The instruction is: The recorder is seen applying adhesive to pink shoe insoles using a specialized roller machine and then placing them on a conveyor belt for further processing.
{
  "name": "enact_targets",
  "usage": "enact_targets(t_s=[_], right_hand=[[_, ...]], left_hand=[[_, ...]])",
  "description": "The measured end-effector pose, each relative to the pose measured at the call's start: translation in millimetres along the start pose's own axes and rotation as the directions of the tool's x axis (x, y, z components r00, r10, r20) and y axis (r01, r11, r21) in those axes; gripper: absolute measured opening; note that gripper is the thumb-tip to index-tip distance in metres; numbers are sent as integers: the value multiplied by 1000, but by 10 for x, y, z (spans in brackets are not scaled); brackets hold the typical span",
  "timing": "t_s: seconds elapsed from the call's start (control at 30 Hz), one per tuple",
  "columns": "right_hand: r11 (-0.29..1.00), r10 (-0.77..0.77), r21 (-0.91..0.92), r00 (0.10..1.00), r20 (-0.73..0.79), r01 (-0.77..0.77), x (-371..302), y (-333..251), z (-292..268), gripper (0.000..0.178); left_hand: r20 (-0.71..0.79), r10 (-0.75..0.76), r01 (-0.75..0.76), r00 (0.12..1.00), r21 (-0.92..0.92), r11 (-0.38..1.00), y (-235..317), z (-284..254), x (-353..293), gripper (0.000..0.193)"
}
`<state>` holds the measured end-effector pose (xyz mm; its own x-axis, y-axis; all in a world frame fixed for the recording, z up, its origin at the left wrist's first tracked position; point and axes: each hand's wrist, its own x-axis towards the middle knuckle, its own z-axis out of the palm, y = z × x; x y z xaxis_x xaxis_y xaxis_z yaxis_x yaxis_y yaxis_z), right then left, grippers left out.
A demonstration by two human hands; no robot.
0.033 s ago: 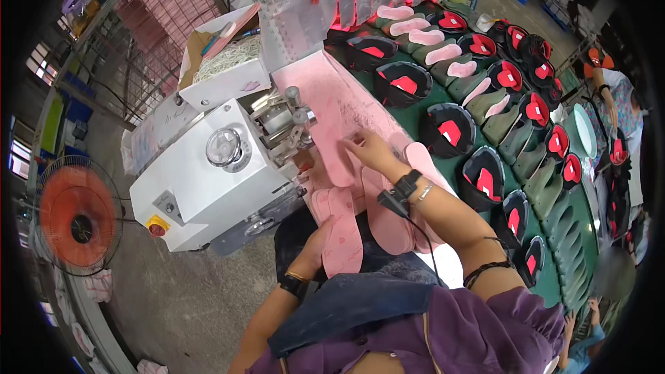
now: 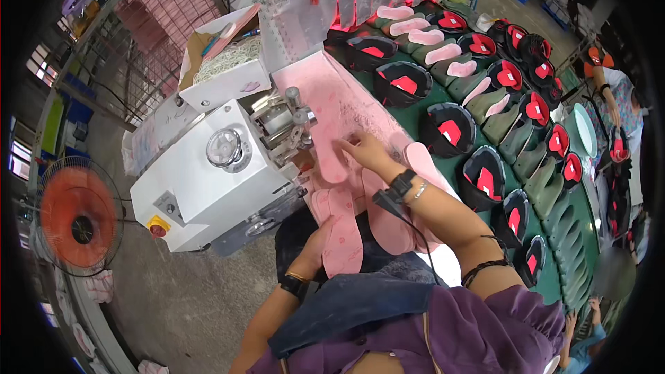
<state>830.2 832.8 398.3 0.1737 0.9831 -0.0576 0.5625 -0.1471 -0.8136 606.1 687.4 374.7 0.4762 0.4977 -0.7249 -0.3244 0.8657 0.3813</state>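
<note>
My left hand (image 2: 315,248) is closed round the side of a stack of pink insoles (image 2: 343,239), held upright over my lap, thumb on the top one. My right hand (image 2: 368,151) pinches the right edge of a single pink insole (image 2: 331,156), fingers bent and the thumb side partly hidden. That insole lies flat on the pink-dusted work surface (image 2: 305,73), its left edge by the metal rollers (image 2: 299,118) of a white machine (image 2: 215,173). More stacked pink insoles (image 2: 388,225) stand below my right wrist.
On the right, a green table (image 2: 422,121) carries rows of dark boot uppers (image 2: 450,131) with red inserts, green soles and pink insoles. Behind the machine is an open box (image 2: 228,62) of pale strands. A fan (image 2: 80,215) stands left. Other people work at far right.
The insole under my right hand has shifted slightly up and away from me, with the hand moving slightly left along with it. My left hand stays on its stack.
</note>
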Motion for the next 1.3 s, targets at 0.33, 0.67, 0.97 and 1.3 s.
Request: enact_targets(t_s=[0.33, 0.67, 0.97, 1.3], right_hand=[[737, 329, 559, 924, 195, -381, 776, -106, 153, 27], [875, 391, 473, 724, -568, -101, -763, 827, -2084, 20], [748, 449, 137, 343, -825, -649, -2965, 3053, -4119, 34], [948, 257, 160, 363, -896, -276, -1741, 2626, -3291, 24]], left_hand=[[64, -69, 74, 996, -75, 994, -79, -71, -72, 24], [157, 155, -187, 975, 221, 957, -150, -331, 89, 22], [65, -23, 19, 998, 67, 998, -44, 297, -65, 42], [46, -20, 16, 999, 89, 996, -128, 189, -147, 38]])
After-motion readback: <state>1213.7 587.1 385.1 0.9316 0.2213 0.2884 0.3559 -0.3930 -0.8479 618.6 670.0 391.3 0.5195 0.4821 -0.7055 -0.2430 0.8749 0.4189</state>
